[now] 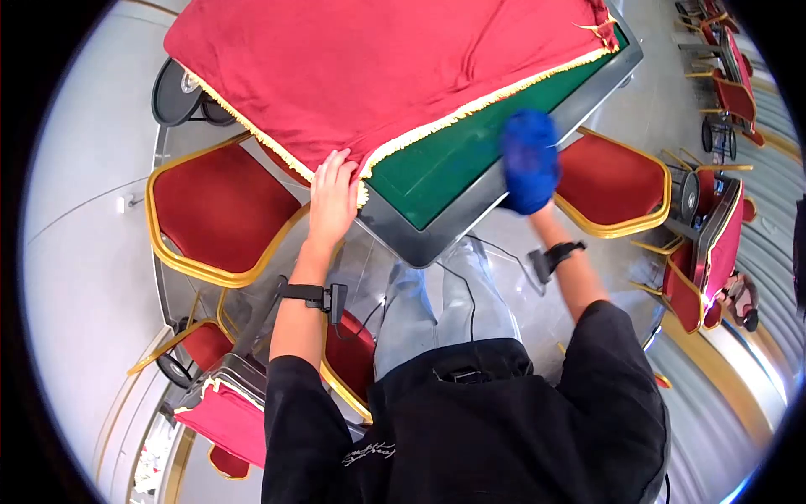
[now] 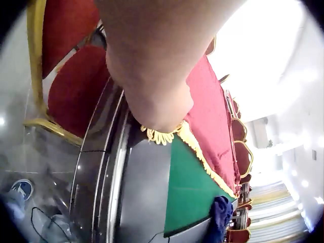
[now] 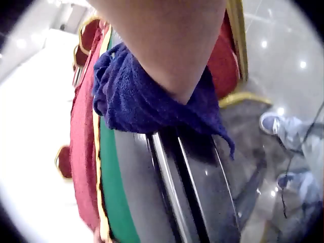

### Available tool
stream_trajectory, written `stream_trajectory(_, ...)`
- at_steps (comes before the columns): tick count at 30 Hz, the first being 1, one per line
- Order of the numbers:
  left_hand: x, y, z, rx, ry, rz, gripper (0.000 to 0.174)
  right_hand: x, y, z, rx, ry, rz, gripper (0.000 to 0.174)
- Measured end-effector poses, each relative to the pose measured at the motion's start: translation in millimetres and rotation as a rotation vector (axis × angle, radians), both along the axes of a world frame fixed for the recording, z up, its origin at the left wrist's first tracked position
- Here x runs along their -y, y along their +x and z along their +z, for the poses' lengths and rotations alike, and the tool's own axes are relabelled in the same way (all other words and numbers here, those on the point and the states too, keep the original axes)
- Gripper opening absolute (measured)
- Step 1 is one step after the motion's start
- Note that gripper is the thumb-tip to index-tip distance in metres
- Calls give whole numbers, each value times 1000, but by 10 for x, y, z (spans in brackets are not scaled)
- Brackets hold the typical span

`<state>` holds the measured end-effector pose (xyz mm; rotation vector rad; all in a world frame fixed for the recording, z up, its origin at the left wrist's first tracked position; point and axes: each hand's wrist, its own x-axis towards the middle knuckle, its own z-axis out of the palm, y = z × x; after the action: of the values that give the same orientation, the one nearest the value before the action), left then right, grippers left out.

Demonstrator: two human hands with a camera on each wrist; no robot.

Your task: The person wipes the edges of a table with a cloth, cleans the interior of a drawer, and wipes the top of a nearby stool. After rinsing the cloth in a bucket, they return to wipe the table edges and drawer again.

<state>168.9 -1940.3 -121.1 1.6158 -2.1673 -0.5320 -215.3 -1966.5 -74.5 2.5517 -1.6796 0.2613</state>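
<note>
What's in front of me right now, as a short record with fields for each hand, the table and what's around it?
Left hand: left hand rests flat on the fringed edge of the red cloth
Right hand: right hand holds a bunched blue cloth at the table's edge
Table: green top partly uncovered, grey rim; the red cloth covers the rest
Around: red chair by the left hand, another red chair by the right

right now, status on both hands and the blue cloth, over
Left hand flat on red tablecloth at its folded-back edge. Right hand presses blue cloth onto table's dark rim, grip hidden. Green top exposed, nothing on it.
</note>
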Motion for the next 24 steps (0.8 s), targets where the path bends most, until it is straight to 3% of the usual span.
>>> stream_trajectory(1,-4,25,-41,30,6,-11,36,233,-3,233,8,-75,-67,41)
stream_trajectory(4,-59,62,-79,43,65,-11,45,539,-392,-216,253,-54,-330,42)
stream_trajectory(8,-37,63,-45,12,128,-47,57,23,-44,-838,427,-197,-476,44)
stream_trajectory(10,-35,65,-44,-1,116,-57,68,-547,591,-665,732,82,-597,42)
stream_trajectory(12,-11,41,43,29,163,-64,73,-940,937,-631,734,279,-575,43)
stream_trajectory(14,1,27,58,33,195,-58,76,-1045,1030,-613,599,366,-488,44)
stream_trajectory(17,15,5,42,128,267,-59,83,-463,560,-607,297,276,-511,46)
stream_trajectory(19,23,-22,67,162,286,-66,83,244,-53,-625,-39,152,-645,48)
stream_trajectory(21,37,-23,75,184,289,-81,80,1045,-809,-757,-676,59,-955,49)
stream_trajectory(24,23,-14,35,242,294,-94,79,2072,-1977,-1089,-1042,157,-1089,48)
